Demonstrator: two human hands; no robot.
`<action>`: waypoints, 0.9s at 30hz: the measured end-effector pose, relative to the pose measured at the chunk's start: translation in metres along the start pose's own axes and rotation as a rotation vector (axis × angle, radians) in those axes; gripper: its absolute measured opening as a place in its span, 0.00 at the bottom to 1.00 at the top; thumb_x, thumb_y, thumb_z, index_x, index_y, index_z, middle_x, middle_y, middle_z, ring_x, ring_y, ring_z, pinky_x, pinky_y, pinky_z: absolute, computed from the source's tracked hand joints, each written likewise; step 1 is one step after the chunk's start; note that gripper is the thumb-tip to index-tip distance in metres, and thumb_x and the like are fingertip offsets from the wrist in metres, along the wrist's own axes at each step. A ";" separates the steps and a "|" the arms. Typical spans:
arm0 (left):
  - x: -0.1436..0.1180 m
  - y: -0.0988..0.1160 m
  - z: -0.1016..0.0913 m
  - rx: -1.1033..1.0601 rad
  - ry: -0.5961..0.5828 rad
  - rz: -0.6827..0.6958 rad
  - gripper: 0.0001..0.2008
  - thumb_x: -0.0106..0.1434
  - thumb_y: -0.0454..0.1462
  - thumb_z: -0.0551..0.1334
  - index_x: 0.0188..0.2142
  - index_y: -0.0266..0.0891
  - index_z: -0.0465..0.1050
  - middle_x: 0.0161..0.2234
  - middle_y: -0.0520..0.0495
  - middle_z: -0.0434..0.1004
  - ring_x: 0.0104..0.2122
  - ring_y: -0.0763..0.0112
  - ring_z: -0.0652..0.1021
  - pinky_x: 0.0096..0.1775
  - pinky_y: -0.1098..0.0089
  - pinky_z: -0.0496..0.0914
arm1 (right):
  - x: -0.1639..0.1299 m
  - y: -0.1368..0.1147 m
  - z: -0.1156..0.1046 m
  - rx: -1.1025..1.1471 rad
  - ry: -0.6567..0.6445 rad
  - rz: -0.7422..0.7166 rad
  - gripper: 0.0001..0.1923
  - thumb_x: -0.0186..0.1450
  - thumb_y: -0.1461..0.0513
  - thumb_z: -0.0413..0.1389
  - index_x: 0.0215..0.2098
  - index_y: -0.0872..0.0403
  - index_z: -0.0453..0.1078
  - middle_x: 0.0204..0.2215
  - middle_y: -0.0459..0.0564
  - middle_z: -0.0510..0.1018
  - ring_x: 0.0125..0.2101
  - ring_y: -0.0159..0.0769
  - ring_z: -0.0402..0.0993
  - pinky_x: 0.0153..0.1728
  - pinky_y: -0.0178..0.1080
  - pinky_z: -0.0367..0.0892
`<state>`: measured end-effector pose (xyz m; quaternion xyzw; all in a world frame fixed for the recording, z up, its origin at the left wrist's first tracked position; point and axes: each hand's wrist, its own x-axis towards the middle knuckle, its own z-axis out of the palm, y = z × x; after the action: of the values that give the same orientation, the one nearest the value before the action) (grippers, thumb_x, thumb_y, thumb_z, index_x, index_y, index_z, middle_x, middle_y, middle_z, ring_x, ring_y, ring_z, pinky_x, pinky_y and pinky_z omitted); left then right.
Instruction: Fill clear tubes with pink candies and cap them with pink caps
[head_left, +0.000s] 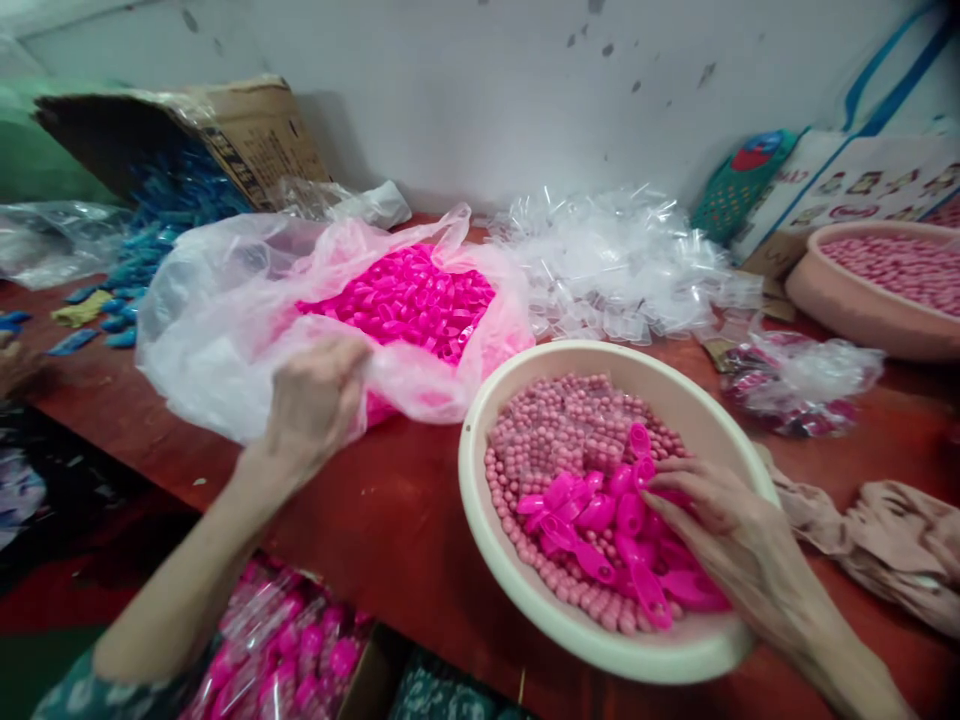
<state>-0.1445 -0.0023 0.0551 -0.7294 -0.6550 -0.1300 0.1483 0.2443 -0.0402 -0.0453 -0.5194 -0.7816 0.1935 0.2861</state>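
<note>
Sitting at the red bench (390, 520), you are working between a big clear plastic bag (225, 330) of bright pink pieces (409, 295) on your left and a cream basin (540, 600) of pale pink beads (570, 420) on your right. Your left hand (315, 400) is pinching the bag's near edge, fingers closed on the film. Your right hand (720, 520) is lying open and flat over a small heap of pink scoop-like pieces (592, 515) in the basin, fingertips touching them; it is the nearer hand to them. Their handles seem to be pointing mostly toward you and rightward, though blur is making that uncertain.
</note>
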 end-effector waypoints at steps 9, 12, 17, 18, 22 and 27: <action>0.103 0.012 -0.025 0.252 -0.015 0.015 0.11 0.60 0.31 0.50 0.32 0.31 0.71 0.29 0.47 0.66 0.31 0.68 0.68 0.36 0.68 0.63 | -0.002 -0.008 -0.001 -0.015 -0.029 0.026 0.06 0.67 0.60 0.51 0.39 0.51 0.69 0.43 0.51 0.72 0.45 0.41 0.67 0.47 0.46 0.63; 0.086 0.004 -0.010 0.221 -0.066 0.032 0.10 0.60 0.31 0.49 0.29 0.31 0.68 0.28 0.48 0.64 0.31 0.71 0.67 0.36 0.70 0.63 | -0.002 -0.010 -0.002 -0.008 -0.031 0.029 0.06 0.66 0.60 0.51 0.39 0.52 0.69 0.42 0.52 0.72 0.45 0.41 0.67 0.47 0.46 0.63; 0.022 -0.004 0.035 0.090 -0.268 0.189 0.09 0.59 0.29 0.49 0.25 0.36 0.64 0.27 0.48 0.66 0.27 0.70 0.69 0.32 0.71 0.66 | 0.001 -0.014 -0.004 0.024 -0.028 0.058 0.06 0.67 0.61 0.50 0.38 0.52 0.69 0.42 0.53 0.72 0.45 0.42 0.67 0.47 0.47 0.63; 0.009 -0.005 0.046 0.071 -0.289 0.209 0.09 0.58 0.29 0.50 0.26 0.37 0.65 0.28 0.47 0.68 0.29 0.67 0.70 0.33 0.69 0.67 | 0.002 -0.016 -0.005 0.029 -0.031 0.064 0.06 0.66 0.61 0.50 0.38 0.52 0.69 0.41 0.53 0.73 0.45 0.42 0.67 0.47 0.46 0.63; -0.030 -0.008 0.078 0.022 -0.275 0.237 0.13 0.54 0.25 0.49 0.33 0.36 0.68 0.34 0.39 0.71 0.38 0.55 0.72 0.44 0.57 0.69 | 0.006 -0.020 -0.009 0.066 -0.072 0.097 0.06 0.66 0.62 0.51 0.36 0.52 0.69 0.39 0.52 0.74 0.42 0.41 0.70 0.44 0.44 0.64; -0.055 -0.016 0.082 -0.009 -0.242 0.238 0.12 0.56 0.25 0.50 0.35 0.38 0.68 0.44 0.39 0.71 0.50 0.49 0.69 0.50 0.52 0.66 | 0.017 -0.014 -0.015 0.096 -0.026 0.224 0.09 0.66 0.58 0.50 0.37 0.52 0.69 0.32 0.49 0.75 0.33 0.38 0.72 0.35 0.39 0.65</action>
<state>-0.1662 -0.0191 -0.0408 -0.8127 -0.5767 -0.0257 0.0795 0.2387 -0.0300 -0.0211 -0.5866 -0.7121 0.2682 0.2773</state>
